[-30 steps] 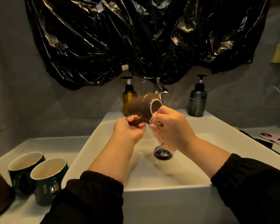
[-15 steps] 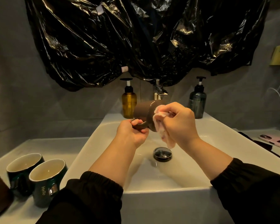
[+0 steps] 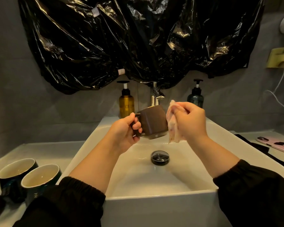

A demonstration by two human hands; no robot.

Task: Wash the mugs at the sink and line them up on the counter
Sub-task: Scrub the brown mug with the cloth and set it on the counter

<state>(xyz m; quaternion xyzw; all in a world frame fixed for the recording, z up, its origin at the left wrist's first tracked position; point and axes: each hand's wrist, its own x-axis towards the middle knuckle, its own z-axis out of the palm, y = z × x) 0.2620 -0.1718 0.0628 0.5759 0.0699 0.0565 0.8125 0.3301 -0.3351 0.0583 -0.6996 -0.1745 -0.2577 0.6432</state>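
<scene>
A person's left hand gripped the brown mug by its handle above the white sink, while the right hand clutched a pale cloth against its right side. Wet fingers could let the mug slip into the basin and chip.

A matte brown ceramic mug hangs tipped on its side above the white rectangular sink. Two dark green glossy mugs with cream insides stand upright, touching, on the pale surface left of it.
</scene>
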